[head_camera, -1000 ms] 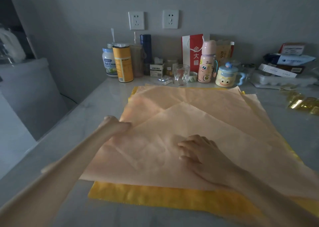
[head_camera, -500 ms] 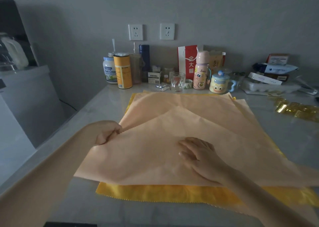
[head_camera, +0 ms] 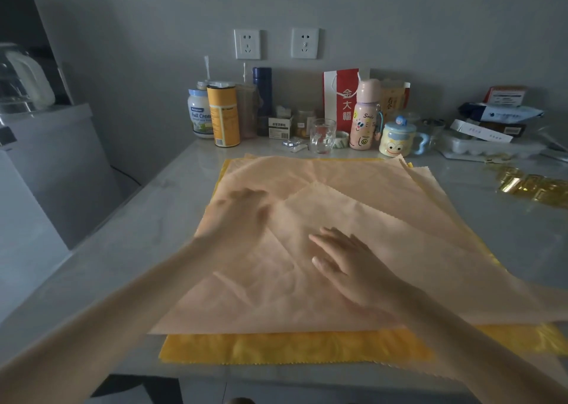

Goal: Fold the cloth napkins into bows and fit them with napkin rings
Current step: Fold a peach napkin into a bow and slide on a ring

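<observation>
Alt text: head-camera view down my two bare arms onto a stack of cloth napkins spread flat on a grey marbled tabletop (head_camera: 172,207) in dim light.

The task is at its very start. The top peach napkin (head_camera: 353,219) lies open over more peach layers, with a yellow napkin (head_camera: 292,346) showing at the bottom along the near edge. One zigzag-cut corner of the top napkin points away from me, near the middle of the stack, which I judge to be a first fold. There are no pleats, no bow and no ring on any cloth, so nearly all of the folding and all of the ringing is left.

My right hand (head_camera: 347,265) rests palm down on the top napkin, its fingers (head_camera: 322,240) straight and slightly spread, pressing the cloth flat. My left hand (head_camera: 242,207) is over the napkin's far left part. It is smeared by motion, so I cannot tell whether those fingers lie flat or pinch the cloth.

A cluster of shiny gold pieces (head_camera: 531,188) sits on the tabletop at the far right, well apart from both hands. I take these to be the napkin rings.

Along the back wall, just beyond the stack's far edge, stand a yellow canister (head_camera: 222,114), a white jar (head_camera: 199,117), a clear glass (head_camera: 322,135), a pink bottle (head_camera: 364,121), a cartoon-face mug (head_camera: 395,141) and a red and white bag (head_camera: 339,96). The glass and mug stand close to the cloth, and a careless sweep forward could knock them. Nothing lies on the napkins themselves.
</observation>
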{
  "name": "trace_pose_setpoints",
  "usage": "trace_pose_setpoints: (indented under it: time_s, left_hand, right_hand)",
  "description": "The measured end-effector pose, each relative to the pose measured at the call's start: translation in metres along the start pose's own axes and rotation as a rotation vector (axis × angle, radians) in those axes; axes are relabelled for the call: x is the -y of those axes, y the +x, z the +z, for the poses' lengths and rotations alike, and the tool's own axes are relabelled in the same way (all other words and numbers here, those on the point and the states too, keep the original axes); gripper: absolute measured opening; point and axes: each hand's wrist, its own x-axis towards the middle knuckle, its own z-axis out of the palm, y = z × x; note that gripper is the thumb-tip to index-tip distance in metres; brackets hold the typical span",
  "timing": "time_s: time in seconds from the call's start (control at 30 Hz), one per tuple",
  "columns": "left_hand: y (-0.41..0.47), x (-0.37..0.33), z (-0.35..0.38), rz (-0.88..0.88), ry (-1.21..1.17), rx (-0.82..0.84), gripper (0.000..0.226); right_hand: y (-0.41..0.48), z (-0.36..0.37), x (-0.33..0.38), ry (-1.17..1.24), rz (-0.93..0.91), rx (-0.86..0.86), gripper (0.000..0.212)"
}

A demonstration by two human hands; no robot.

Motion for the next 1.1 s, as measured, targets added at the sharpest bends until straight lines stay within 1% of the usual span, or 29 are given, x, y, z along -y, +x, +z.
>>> trace_pose_setpoints:
  time_s: [0.03, 0.07, 0.1, 0.13, 0.17, 0.23, 0.37, 0.4, 0.47, 0.5, 0.53, 0.57, 0.6, 0.63, 0.7, 0.77, 0.8, 0.83, 0.9, 0.93, 1.03, 1.1]
  left_hand:
    - [-0.011, -0.016, 0.012, 0.129, -0.091, 0.086, 0.035]
    - [-0.020, -0.024, 0.026, 0.205, -0.094, 0.198, 0.042]
    - [-0.029, -0.029, 0.040, 0.218, -0.040, 0.295, 0.049]
    - [-0.036, -0.027, 0.051, 0.186, 0.011, 0.360, 0.053]
    - [-0.040, -0.024, 0.058, 0.140, 0.030, 0.389, 0.056]
    - [-0.045, -0.014, 0.064, 0.076, 0.020, 0.392, 0.060]
    - [-0.048, 0.005, 0.053, -0.034, 0.082, 0.380, 0.065]
    - [-0.048, 0.010, 0.049, -0.057, 0.104, 0.376, 0.064]
    - [-0.041, 0.018, 0.042, -0.094, 0.119, 0.325, 0.065]
    - [-0.031, 0.021, 0.041, -0.106, 0.106, 0.275, 0.064]
    - [-0.017, 0.022, 0.041, -0.119, 0.075, 0.227, 0.058]
    - [0.000, 0.020, 0.043, -0.141, 0.034, 0.198, 0.052]
    - [0.016, 0.017, 0.046, -0.175, -0.006, 0.196, 0.050]
    - [0.031, 0.014, 0.051, -0.219, -0.041, 0.217, 0.052]
    - [0.056, 0.010, 0.060, -0.317, -0.095, 0.263, 0.054]
    - [0.073, 0.012, 0.067, -0.395, -0.161, 0.312, 0.052]
    - [0.079, 0.014, 0.069, -0.410, -0.209, 0.347, 0.048]
    - [0.085, 0.015, 0.068, -0.407, -0.256, 0.380, 0.042]
    - [0.092, 0.016, 0.065, -0.375, -0.309, 0.410, 0.030]
    - [0.095, 0.016, 0.064, -0.358, -0.316, 0.402, 0.030]
    - [0.098, 0.017, 0.064, -0.355, -0.304, 0.358, 0.028]
    - [0.102, 0.019, 0.065, -0.371, -0.312, 0.374, 0.025]
  right_hand:
    - [0.001, 0.004, 0.002, -0.031, -0.007, 0.037, 0.054]
    - [0.001, 0.009, 0.004, -0.064, -0.011, 0.067, 0.054]
    - [0.000, 0.012, 0.006, -0.083, -0.006, 0.088, 0.054]
    - [-0.001, 0.014, 0.005, -0.085, 0.008, 0.104, 0.056]
    - [-0.002, 0.013, 0.005, -0.079, 0.025, 0.122, 0.059]
    - [-0.004, 0.008, -0.004, -0.090, 0.044, 0.157, 0.070]
    - [-0.023, -0.003, -0.040, -0.109, 0.102, 0.132, 0.092]
    - [-0.028, -0.005, -0.047, -0.108, 0.109, 0.126, 0.090]
    - [-0.027, -0.011, -0.052, -0.013, 0.126, 0.065, 0.075]
    - [-0.019, -0.015, -0.054, 0.075, 0.136, -0.018, 0.067]
    - [-0.008, -0.018, -0.057, 0.150, 0.151, -0.127, 0.058]
    - [0.006, -0.020, -0.062, 0.176, 0.177, -0.210, 0.049]
    - [0.020, -0.023, -0.068, 0.163, 0.209, -0.244, 0.043]
    - [0.033, -0.026, -0.074, 0.143, 0.256, -0.227, 0.042]
    - [0.054, -0.028, -0.084, 0.068, 0.371, -0.133, 0.045]
    - [0.069, -0.029, -0.091, -0.044, 0.462, -0.089, 0.046]
    - [0.074, -0.030, -0.094, -0.042, 0.504, -0.088, 0.047]
    - [0.081, -0.032, -0.098, 0.012, 0.543, -0.091, 0.046]
    - [0.090, -0.036, -0.107, 0.213, 0.588, -0.098, 0.038]
    - [0.094, -0.038, -0.110, 0.293, 0.588, -0.101, 0.034]
    - [0.102, -0.043, -0.111, 0.377, 0.525, -0.115, 0.021]
    - [0.108, -0.044, -0.110, 0.419, 0.500, -0.145, 0.016]
